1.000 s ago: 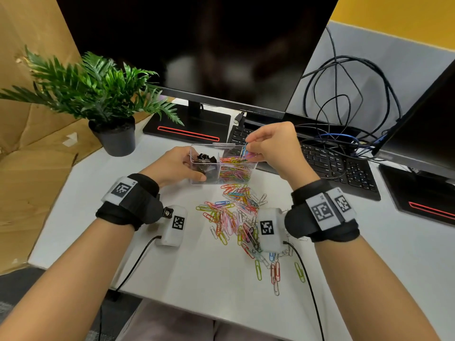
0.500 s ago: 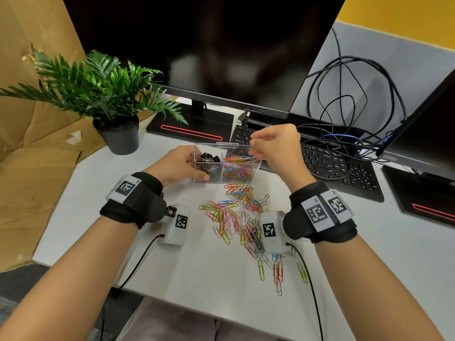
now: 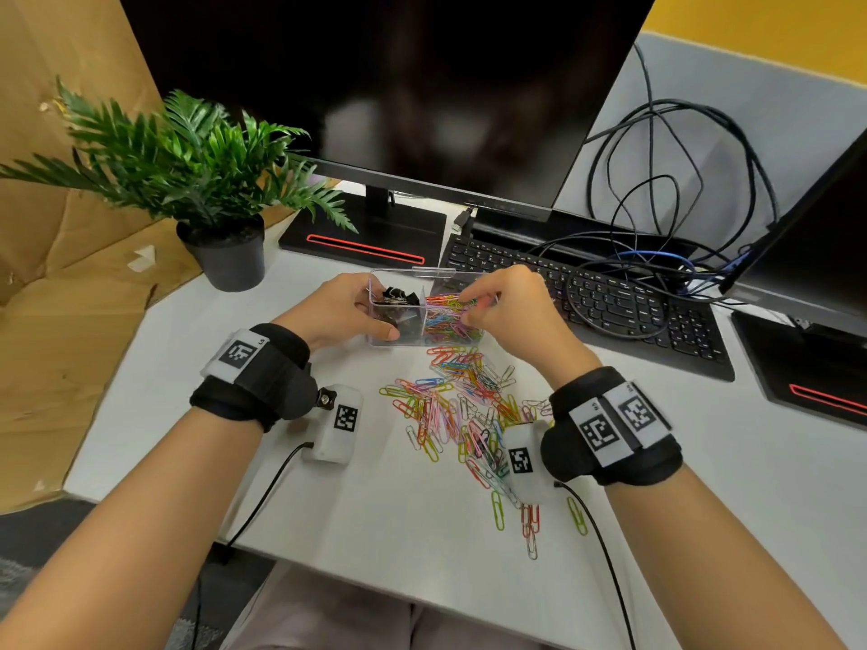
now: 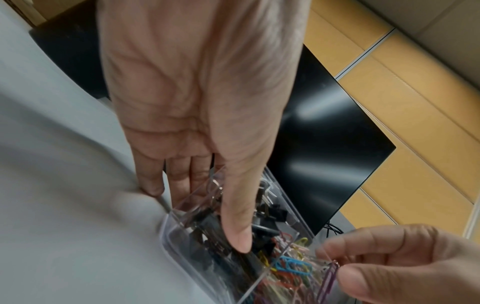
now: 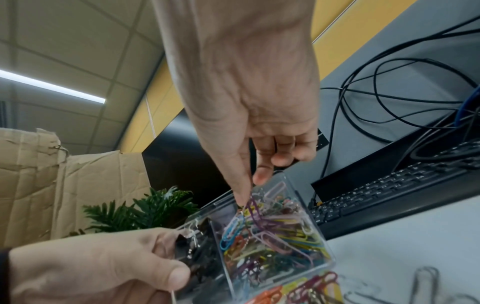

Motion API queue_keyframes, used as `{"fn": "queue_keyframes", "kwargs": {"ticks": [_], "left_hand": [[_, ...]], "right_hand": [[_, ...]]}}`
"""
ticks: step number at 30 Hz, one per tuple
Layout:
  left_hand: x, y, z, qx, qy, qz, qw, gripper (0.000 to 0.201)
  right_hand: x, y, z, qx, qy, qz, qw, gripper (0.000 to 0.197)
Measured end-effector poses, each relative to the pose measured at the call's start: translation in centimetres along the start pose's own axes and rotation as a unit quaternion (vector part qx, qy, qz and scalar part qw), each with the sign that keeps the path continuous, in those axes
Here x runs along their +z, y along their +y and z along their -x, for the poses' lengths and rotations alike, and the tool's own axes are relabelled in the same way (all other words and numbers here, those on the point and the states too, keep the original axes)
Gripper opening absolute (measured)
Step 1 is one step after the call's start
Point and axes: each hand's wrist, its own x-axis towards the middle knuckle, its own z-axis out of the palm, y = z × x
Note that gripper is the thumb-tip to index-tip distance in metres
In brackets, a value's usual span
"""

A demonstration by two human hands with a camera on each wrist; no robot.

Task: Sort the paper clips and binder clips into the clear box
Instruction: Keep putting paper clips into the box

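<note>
**Purple clip held over the box**

A big dark monitor (image 3: pixel 375 86) stands at 12 o'clock on the white desk (image 3: pixel 187 368). A second monitor (image 3: pixel 821 236) leans in at 3 o'clock. A black keyboard (image 3: pixel 610 302) lies at 2 o'clock with black cables (image 3: pixel 657 157) looped over and behind it. A green plant (image 3: pixel 187 152) in a dark pot sits at 10 o'clock. Brown cardboard (image 3: pixel 56 297) fills the 9 o'clock side.

The clear box (image 3: pixel 424 337) sits on the desk in the middle, just in front of the keyboard. It has two parts. The left part holds black binder clips (image 3: pixel 399 297). The right part holds bright paper clips (image 3: pixel 450 321).

The left hand (image 3: pixel 338 312) grips the left end of the box. Its thumb (image 4: pixel 239 216) presses the near wall and its fingers wrap the far side.

The right hand (image 3: pixel 511 307) is above the right part of the box. Its thumb and first finger pinch a purple clip (image 5: pixel 253 207), which hangs down into the pile inside. The other fingers are curled.

A loose pile (image 3: pixel 460 405) of paper clips lies on the desk at 6 o'clock from the box, touching its near wall. A few strays (image 3: pixel 530 518) lie nearer the desk edge.
</note>
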Motion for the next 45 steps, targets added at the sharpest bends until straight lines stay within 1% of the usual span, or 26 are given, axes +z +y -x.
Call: {"fn": "queue_keyframes", "kwargs": {"ticks": [2,4,8,12,14,16,18,20,21,23,24,25,26,28,30,32,34,36,39,41,45], "left_hand": [[0.0,0.0,-0.1,0.001,-0.001,0.000,1.000,0.037],[0.0,-0.1,-0.1,0.002,0.000,0.003,1.000,0.036],[-0.1,-0.1,0.0,0.005,-0.003,0.002,1.000,0.038],[-0.1,-0.1,0.0,0.005,-0.002,0.004,1.000,0.036],[0.0,0.0,0.0,0.006,-0.003,0.004,1.000,0.035],[0.0,-0.1,-0.1,0.007,-0.005,0.003,1.000,0.033],[-0.1,-0.1,-0.1,0.006,-0.003,-0.001,1.000,0.033],[0.0,-0.1,-0.1,0.004,-0.002,-0.001,1.000,0.034],[0.0,-0.1,-0.1,0.003,-0.003,0.000,1.000,0.034],[0.0,-0.1,-0.1,0.000,-0.004,-0.001,1.000,0.035],[0.0,-0.1,-0.1,-0.002,-0.005,-0.001,1.000,0.035],[0.0,-0.1,-0.1,-0.004,-0.004,0.001,1.000,0.037],[0.0,-0.1,-0.1,-0.006,-0.003,0.004,1.000,0.038],[-0.1,-0.2,-0.1,-0.008,0.000,0.003,1.000,0.038],[-0.1,-0.1,-0.1,-0.007,0.000,0.002,1.000,0.037],[-0.1,-0.1,-0.2,-0.008,-0.001,-0.001,1.000,0.037],[-0.1,-0.2,-0.2,-0.009,-0.001,0.002,1.000,0.038],[-0.1,-0.2,-0.2,-0.008,0.000,0.001,1.000,0.039],[-0.1,-0.2,-0.2,-0.008,-0.001,0.001,1.000,0.039],[0.0,-0.1,-0.2,-0.006,-0.002,-0.001,1.000,0.037],[0.0,-0.1,-0.2,-0.003,0.000,-0.003,1.000,0.036]], "right_hand": [[0.2,0.0,-0.1,-0.003,0.010,0.000,1.000,0.012],[0.1,0.1,-0.3,-0.005,0.021,-0.012,1.000,0.011],[-0.6,0.3,-0.5,0.007,0.040,-0.075,0.996,0.009],[-1.2,0.3,-0.7,0.011,0.103,-0.156,0.982,0.006],[-1.3,0.3,-0.8,0.016,0.113,-0.155,0.981,0.006],[-1.1,0.5,-0.8,0.027,0.095,-0.146,0.984,0.011],[-1.1,0.6,-0.6,0.035,0.095,-0.131,0.986,0.014],[-1.4,0.8,-0.4,0.051,0.104,-0.093,0.989,0.005],[-1.5,1.0,-0.2,0.069,0.102,-0.062,0.990,0.010],[-1.6,1.2,0.0,0.111,0.064,0.006,0.992,0.016],[-1.5,1.3,0.2,0.133,0.030,0.039,0.990,0.013],[-1.4,1.2,0.5,0.152,-0.011,0.070,0.986,0.006],[-1.3,1.1,0.8,0.166,-0.051,0.095,0.980,0.011],[-0.9,0.8,1.5,0.182,-0.131,0.123,0.967,0.038],[-0.5,0.5,2.3,0.173,-0.186,0.145,0.956,0.055],[0.2,0.4,2.6,0.165,-0.217,0.166,0.948,0.069],[0.8,0.4,2.6,0.151,-0.228,0.180,0.945,0.076],[1.1,0.4,2.5,0.128,-0.228,0.185,0.947,0.070],[1.4,0.3,2.3,0.122,-0.219,0.163,0.954,0.048],[1.8,0.6,2.1,0.115,-0.202,0.159,0.960,0.034],[2.6,1.6,1.6,0.086,-0.152,0.188,0.967,0.007]]}}
